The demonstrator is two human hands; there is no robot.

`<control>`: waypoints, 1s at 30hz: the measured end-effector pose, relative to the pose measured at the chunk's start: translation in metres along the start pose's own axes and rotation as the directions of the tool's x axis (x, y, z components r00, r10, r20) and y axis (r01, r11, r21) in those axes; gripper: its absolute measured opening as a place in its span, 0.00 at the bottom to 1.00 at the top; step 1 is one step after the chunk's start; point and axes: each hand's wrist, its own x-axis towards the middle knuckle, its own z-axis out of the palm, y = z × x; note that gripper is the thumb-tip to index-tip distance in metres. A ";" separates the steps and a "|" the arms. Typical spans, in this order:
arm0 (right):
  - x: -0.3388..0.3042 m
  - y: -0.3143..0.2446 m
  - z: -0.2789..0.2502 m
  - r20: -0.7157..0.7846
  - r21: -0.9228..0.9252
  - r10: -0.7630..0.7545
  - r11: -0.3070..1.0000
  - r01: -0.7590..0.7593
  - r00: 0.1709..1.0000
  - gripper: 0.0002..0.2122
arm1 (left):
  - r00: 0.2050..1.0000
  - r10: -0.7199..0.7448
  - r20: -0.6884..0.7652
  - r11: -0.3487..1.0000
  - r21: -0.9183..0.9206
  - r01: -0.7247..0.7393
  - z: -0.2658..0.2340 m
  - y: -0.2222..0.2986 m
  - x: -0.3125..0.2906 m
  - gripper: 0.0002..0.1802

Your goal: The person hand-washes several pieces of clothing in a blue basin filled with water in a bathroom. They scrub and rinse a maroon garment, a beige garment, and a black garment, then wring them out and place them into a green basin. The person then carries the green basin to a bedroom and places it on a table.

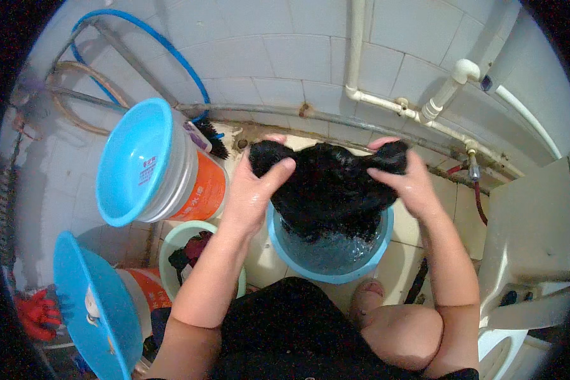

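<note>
A wet black piece of clothing (332, 180) stretches between my two hands, its bunched ends gripped on either side. My left hand (259, 180) closes round the left end, thumb across the front. On the other side my right hand (408, 177) grips the right end in the same way. Below hangs the garment's lower part, over a blue basin (332, 277) of water on the floor; it hides the basin's far side. What kind of garment it is, I cannot tell.
At the left, a light-blue basin (123, 171) rests on an orange-and-white bucket (199, 196). Nearer me are a pale green basin (171, 244) with dark clothes, a tilted blue basin (101, 304) and red gloves (38, 315). Pipes (386, 101) run along the tiled wall.
</note>
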 end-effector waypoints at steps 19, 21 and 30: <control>0.012 0.268 0.090 0.495 -0.869 0.542 0.302 0.392 0.680 0.28 | 0.744 -0.607 0.280 0.054 0.948 -0.313 0.003 -0.314 -0.008 0.32; 0.029 0.275 0.093 0.546 -0.838 0.535 0.364 0.407 0.645 0.28 | 0.828 -0.457 0.323 0.043 0.938 -0.343 -0.016 -0.381 -0.020 0.31; 0.055 0.301 0.087 0.566 -0.814 0.539 0.485 0.320 0.623 0.30 | 0.662 -0.662 0.352 0.095 0.915 -0.392 -0.012 -0.371 0.032 0.30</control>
